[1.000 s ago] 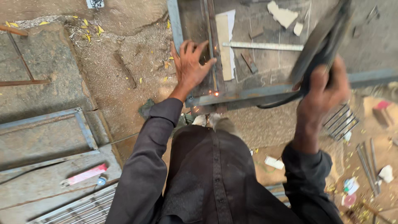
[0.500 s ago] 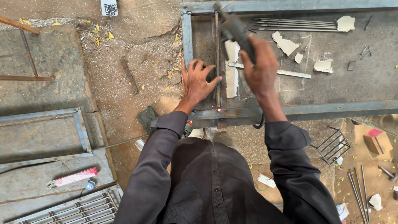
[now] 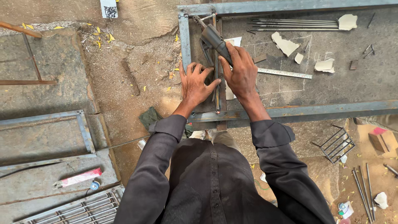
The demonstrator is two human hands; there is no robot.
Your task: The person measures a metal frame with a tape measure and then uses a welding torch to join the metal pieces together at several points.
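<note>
Left fingers (image 3: 195, 71) spread flat, pinning the thin upright bar (image 3: 217, 89) beside the frame (image 3: 290, 111) corner, likely to steady it. Right hand (image 3: 241, 71) wrapped tight round a dark tool (image 3: 214, 40), nose aimed up along the bar. Inside the frame: ruler (image 3: 286, 74), rods (image 3: 294, 23), scraps. Open ground w/ room left of frame.

Concrete floor (image 3: 62, 58), steel frame (image 3: 184, 41), rods (image 3: 290, 23), paper scraps (image 3: 285, 43), ruler (image 3: 286, 74)

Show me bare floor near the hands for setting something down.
Bare: sandy ground left of the left hand, beside the metal frame. Crowded: inside the frame right of the right hand, with steel ruler, rods and scraps.
</note>
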